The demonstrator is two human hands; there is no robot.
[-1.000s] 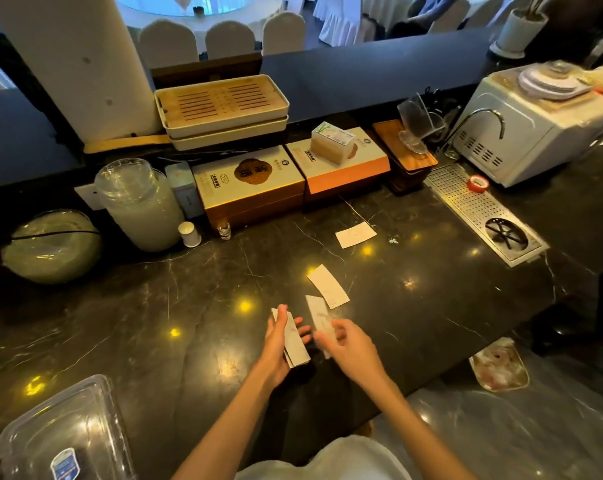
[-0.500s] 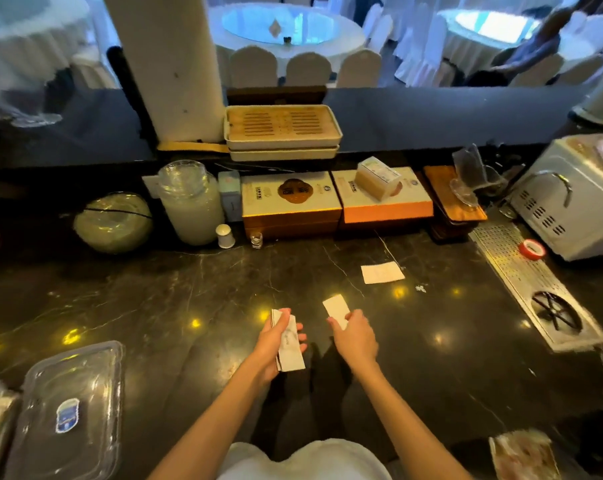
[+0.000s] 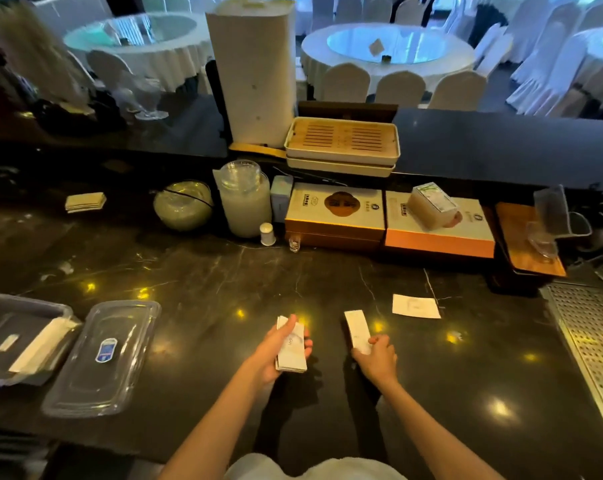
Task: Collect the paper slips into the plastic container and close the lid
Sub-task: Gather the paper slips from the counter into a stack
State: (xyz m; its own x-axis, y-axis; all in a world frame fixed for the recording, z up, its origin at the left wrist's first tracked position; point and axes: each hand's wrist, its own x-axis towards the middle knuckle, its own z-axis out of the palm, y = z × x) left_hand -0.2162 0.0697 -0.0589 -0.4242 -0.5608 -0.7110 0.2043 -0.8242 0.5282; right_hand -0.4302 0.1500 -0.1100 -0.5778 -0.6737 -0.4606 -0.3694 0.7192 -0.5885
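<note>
Right hand (image 3: 376, 358) just picked another slip (image 3: 358, 330) off the worktop, fingers pinching it; left hand (image 3: 275, 351) grips the stack (image 3: 292, 353). One slip (image 3: 416, 306) left, just right; container (image 3: 19, 337) sits open far left of the stack.

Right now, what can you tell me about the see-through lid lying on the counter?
The lid is clear, thin-looking plastic, a rounded rectangle with a raised rim and a small blue and white sticker in its middle. It lies flat on the dark marble counter, off the plastic container, just to the right of it. No hand touches it. Whether its edge touches the container is hard to tell.
</note>
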